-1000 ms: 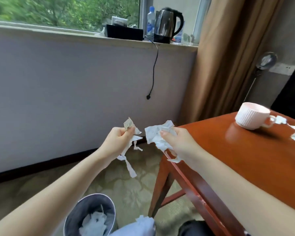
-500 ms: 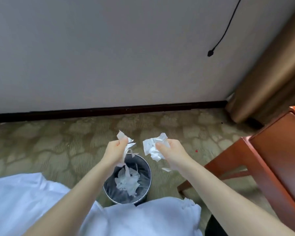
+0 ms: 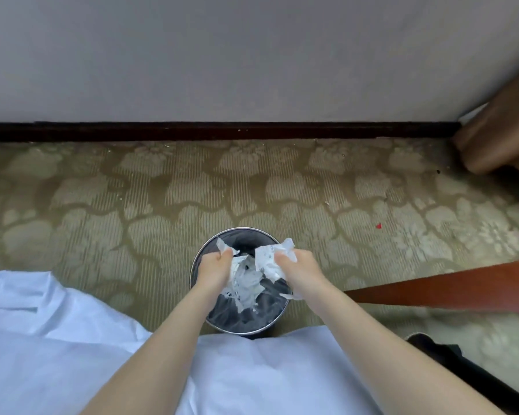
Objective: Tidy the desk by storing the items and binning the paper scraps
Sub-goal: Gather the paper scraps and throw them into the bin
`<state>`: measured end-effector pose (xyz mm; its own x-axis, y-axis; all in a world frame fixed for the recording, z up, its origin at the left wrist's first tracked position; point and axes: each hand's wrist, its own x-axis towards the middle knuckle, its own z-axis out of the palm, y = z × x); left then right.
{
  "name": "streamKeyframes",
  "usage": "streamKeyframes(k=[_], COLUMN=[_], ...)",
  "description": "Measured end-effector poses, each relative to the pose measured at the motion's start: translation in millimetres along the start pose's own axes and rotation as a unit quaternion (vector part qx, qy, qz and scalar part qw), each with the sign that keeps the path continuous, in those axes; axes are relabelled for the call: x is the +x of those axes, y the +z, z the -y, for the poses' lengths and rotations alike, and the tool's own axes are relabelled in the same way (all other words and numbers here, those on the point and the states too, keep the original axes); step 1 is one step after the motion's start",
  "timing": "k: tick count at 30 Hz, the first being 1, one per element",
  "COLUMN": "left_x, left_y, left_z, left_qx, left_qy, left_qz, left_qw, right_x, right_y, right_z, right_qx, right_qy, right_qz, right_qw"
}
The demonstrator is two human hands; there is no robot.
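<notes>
While held above bin [image 3: 246,322] — paper scraps [image 3: 268,260] white, crumpled, ragged-edged.

Two hands [image 3: 212,269] [image 3: 302,272], two paper wads [image 3: 222,246] [image 3: 268,260], one bin [image 3: 244,230]

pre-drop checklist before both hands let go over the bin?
1. Left hand grips scraps: ok.
2. Right hand grips wad: ok.
3. Both loads over bin opening: ok.
4. Strip hanging under right hand inside the rim: cannot tell.
5. Room in bin above paper already inside: ok.
6. Desk top free of scraps: cannot tell, out of view.
</notes>
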<state>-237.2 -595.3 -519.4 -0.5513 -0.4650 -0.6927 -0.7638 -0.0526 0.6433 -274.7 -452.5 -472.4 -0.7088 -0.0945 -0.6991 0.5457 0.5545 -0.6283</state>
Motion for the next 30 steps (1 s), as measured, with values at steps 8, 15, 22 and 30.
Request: streamKeyframes(k=[8, 15, 22, 30], left_x=[41, 44, 40, -10], left_y=[7, 11, 5, 1], left_z=[19, 25, 13, -36], left_qx=[-0.072, -0.020, 0.057, 0.224], left_qy=[-0.094, -0.147, -0.065, 0.120], left_qz=[-0.051, 0.055, 0.054, 0.155], left_qw=[0.992, 0.987, 0.995, 0.955], right_x=[41, 62, 45, 3], right_y=[33, 46, 24, -31], right_z=[-23, -38, -32, -16], right_qx=[-0.015, -0.029, -0.004, -0.052], right_qy=[0.039, 0.055, 0.054, -0.010], right_qz=[0.006, 0.034, 0.077, 0.085], right_qw=[0.999, 0.997, 0.996, 0.995])
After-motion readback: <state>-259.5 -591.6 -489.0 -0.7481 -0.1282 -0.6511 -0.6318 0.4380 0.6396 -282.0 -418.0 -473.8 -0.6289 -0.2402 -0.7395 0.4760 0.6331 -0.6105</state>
